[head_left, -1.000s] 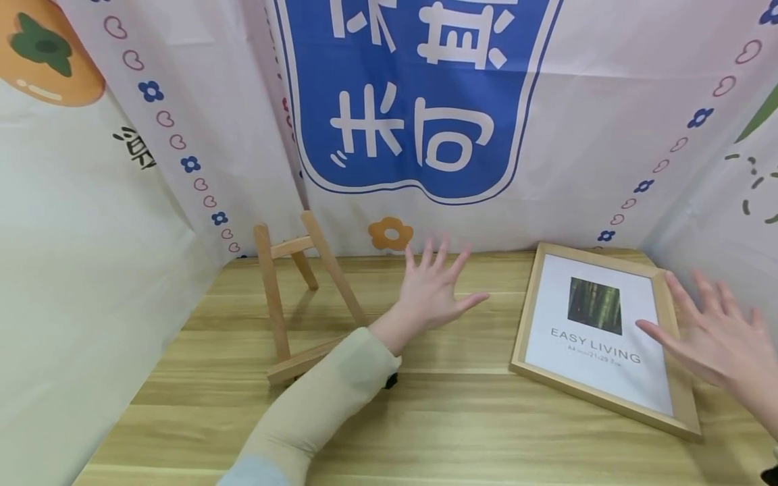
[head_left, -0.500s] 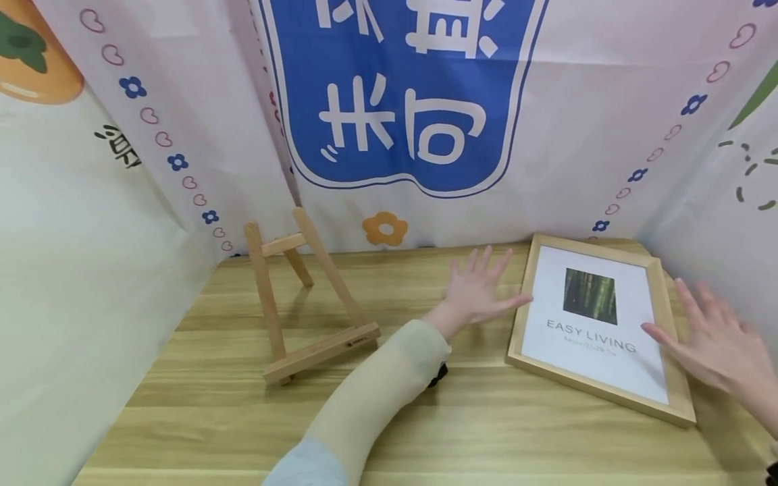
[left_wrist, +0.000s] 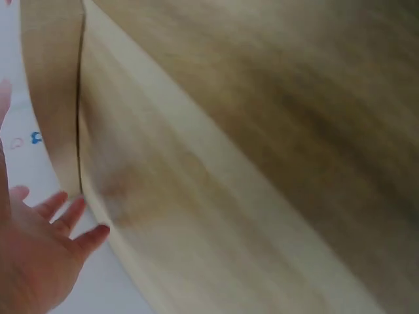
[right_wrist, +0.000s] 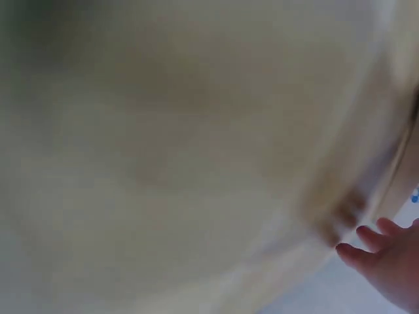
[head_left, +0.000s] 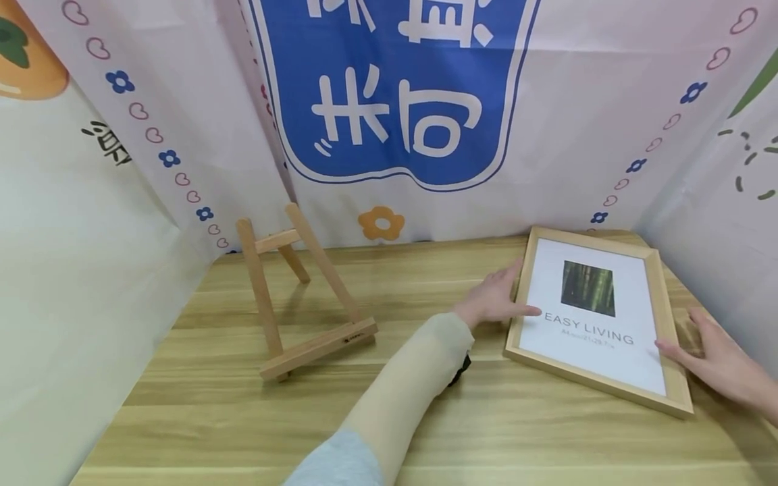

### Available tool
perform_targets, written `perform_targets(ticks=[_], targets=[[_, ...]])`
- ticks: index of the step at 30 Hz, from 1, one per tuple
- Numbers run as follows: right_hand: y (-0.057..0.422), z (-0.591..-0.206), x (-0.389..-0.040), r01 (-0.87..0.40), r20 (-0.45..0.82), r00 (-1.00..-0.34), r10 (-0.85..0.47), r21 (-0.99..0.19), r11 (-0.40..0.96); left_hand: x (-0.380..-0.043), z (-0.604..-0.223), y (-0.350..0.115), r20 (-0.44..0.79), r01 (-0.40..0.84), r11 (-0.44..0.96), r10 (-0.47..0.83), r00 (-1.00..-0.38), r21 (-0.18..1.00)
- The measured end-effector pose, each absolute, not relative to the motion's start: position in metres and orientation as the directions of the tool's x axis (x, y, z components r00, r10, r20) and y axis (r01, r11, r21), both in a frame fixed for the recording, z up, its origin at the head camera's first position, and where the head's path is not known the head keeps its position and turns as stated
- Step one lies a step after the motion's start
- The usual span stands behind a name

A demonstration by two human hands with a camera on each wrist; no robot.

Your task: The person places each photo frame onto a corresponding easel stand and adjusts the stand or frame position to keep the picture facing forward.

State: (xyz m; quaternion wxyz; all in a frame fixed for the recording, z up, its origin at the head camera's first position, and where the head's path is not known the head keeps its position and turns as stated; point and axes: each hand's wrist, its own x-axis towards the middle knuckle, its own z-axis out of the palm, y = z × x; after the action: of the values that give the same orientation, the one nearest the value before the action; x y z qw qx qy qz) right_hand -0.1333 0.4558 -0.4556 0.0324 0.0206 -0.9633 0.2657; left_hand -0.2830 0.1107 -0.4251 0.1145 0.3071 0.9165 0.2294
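1 frame (head_left: 598, 320) btwn 2 hands (head_left: 494, 299) (head_left: 723, 359), prob. contact

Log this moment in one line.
picture frame: lying on table; left hand: at its left edge; right hand: at its right edge; easel: standing, bare
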Motion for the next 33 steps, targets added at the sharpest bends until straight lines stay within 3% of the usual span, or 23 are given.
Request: perform_targets(ticks=[7,22,33], targets=[[0.457,-0.462,-0.132,-0.077,0.133,-0.991,-0.006,-0.543,0.836,-0.286,-0.436,0.111,-0.087,0.529,0.696,0.641,-0.763,0.486],[0.452,-0.462,-0.127,-0.001,0.002,-1.000,0.001,-0.685,0.728,-0.283,-0.440,0.114,-0.083,0.468,0.659,0.625,-0.776,0.589],[0.441,-0.465,-0.124,0.055,0.005,-0.996,0.085,-0.727,0.685,-0.277,-0.443,0.119,-0.158,0.296,0.679,0.522,-0.838,0.672]])
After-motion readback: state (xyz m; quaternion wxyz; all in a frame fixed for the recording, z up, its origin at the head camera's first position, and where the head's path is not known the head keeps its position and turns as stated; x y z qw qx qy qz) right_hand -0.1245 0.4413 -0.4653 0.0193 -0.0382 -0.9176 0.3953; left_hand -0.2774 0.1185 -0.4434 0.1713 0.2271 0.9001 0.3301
